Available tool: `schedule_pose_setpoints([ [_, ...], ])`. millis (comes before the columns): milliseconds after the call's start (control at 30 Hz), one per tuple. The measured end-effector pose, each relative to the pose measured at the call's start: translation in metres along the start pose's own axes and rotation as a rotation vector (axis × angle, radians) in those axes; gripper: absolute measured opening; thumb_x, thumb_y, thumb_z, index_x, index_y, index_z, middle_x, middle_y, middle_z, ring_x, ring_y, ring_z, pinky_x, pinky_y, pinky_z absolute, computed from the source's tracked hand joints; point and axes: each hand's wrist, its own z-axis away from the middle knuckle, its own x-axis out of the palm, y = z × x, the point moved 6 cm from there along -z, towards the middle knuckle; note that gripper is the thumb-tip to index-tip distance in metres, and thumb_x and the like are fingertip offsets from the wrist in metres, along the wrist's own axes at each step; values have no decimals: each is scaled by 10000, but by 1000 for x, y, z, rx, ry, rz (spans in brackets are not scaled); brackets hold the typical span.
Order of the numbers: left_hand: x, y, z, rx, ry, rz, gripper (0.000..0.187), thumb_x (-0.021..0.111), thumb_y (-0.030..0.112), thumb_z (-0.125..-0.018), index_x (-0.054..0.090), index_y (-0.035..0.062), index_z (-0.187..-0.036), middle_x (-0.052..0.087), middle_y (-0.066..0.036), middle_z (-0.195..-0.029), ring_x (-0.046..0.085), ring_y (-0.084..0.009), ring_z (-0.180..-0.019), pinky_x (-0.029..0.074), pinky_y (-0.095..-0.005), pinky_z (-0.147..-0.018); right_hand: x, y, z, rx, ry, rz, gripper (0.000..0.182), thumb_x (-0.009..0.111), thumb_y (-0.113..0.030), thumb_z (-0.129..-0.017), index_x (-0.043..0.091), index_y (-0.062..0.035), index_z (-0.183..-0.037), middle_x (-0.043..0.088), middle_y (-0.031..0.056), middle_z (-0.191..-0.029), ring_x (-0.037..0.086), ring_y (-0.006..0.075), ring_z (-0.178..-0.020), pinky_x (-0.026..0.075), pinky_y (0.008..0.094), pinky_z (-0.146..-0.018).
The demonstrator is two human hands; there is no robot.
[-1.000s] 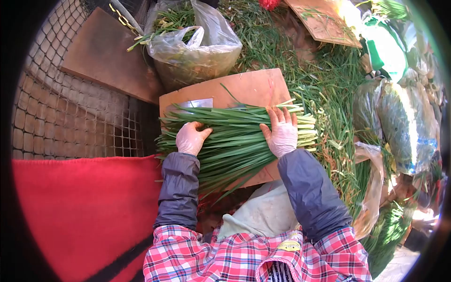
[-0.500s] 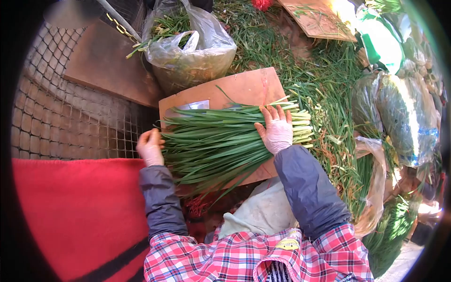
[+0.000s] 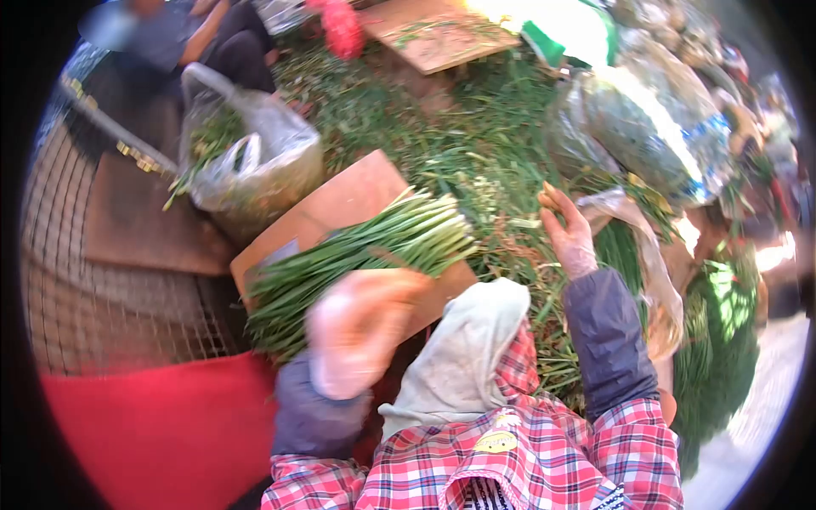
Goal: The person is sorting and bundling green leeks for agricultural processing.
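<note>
A thick bundle of long, flat green leaves with pale stem ends, which look like garlic chives [image 3: 374, 242], lies slantwise on a brown board [image 3: 357, 191]. My left hand [image 3: 361, 331], in a thin glove, is smeared by motion over the near side of the bundle. Its fingers cannot be made out, nor whether it touches the leaves. Off to the right, clear of the bundle, my right hand [image 3: 569, 234] is raised above the leaf litter. Its fingers point up and away from me, apart, with nothing visible in them.
Loose green trimmings [image 3: 476, 127] cover the ground. A clear plastic bag [image 3: 263, 166] of greens stands behind the board. Large filled bags [image 3: 646, 127] and more greens [image 3: 722, 340] lie right. A red cloth [image 3: 161, 433] is at left. Another person [image 3: 225, 42] sits at the back left.
The view has swung right. My right hand has come off the stem ends and moved right. My left hand has left the leaf tips and moved in over the bundle.
</note>
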Motion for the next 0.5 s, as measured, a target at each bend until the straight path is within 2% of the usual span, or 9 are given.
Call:
schedule_pose_setpoints([
  [67, 92, -3, -1, 121, -318, 48, 173, 668, 81, -720, 658, 75, -893, 603, -122, -1061, 585, -290, -931, 478, -389, -779, -62, 41, 41, 114, 60, 149, 411, 599, -112, -833, 529, -90, -1237, 649, 101, -1007, 598, 190, -950, 442, 302, -851],
  [100, 131, -1, 5, 186, -430, -118, 102, 701, 147, -716, 653, 95, -789, 611, -101, -1036, 583, -284, -948, 465, -384, -783, -87, 72, 63, 169, 71, 121, 400, 603, -124, -829, 540, -102, -1224, 655, 93, -986, 607, 180, -929, 449, 306, -844],
  [167, 183, -2, 12, 272, -563, -119, 148, 722, 197, -680, 620, 91, -667, 617, -90, -980, 581, -289, -901, 456, -391, -730, -137, 119, 112, 384, 84, 197, 398, 608, -124, -823, 548, -114, -1217, 663, 81, -953, 615, 174, -915, 459, 301, -821],
  [233, 215, -3, 8, 253, -623, -94, 196, 721, 203, -667, 588, 78, -596, 620, -85, -935, 578, -281, -877, 443, -390, -705, -181, 115, 144, 421, 79, 458, 387, 612, -142, -817, 562, -119, -1200, 669, 90, -921, 631, 190, -892, 470, 306, -798],
  [267, 231, 4, 8, 297, -592, -85, 151, 713, 146, -660, 588, 63, -640, 613, -94, -938, 572, -293, -862, 439, -409, -721, -209, 150, 170, 393, 152, 402, 367, 614, -168, -807, 584, -117, -1170, 669, 99, -907, 642, 215, -865, 480, 320, -772],
  [300, 239, 7, 3, 261, -623, -83, 127, 682, 56, -666, 583, 43, -745, 587, -140, -1029, 553, -341, -948, 436, -436, -793, -241, 169, 193, 524, 229, 360, 352, 612, -171, -804, 595, -110, -1151, 669, 106, -903, 643, 226, -854, 483, 326, -764],
  [367, 260, 15, 0, 216, -692, -165, 403, 652, 7, -662, 537, 30, -1048, 453, -207, -1261, 422, -415, -1179, 373, -467, -952, -297, 200, 228, 738, 369, 240, 326, 607, -177, -799, 616, -95, -1114, 669, 118, -893, 647, 247, -831, 489, 337, -747],
  [467, 292, 37, -7, 225, -777, -150, 527, 673, 46, -674, 513, 45, -1175, 439, -183, -1303, 410, -410, -1199, 353, -461, -990, -372, 242, 252, 882, 388, 444, 305, 607, -166, -785, 639, -94, -1080, 670, 127, -875, 648, 259, -814, 493, 335, -734],
  [500, 310, 21, 4, 238, -808, -135, 510, 671, 67, -682, 518, 45, -1169, 444, -181, -1293, 408, -415, -1194, 356, -467, -979, -363, 273, 253, 848, 308, 458, 301, 609, -168, -782, 643, -97, -1073, 669, 136, -874, 649, 265, -815, 495, 340, -736],
])
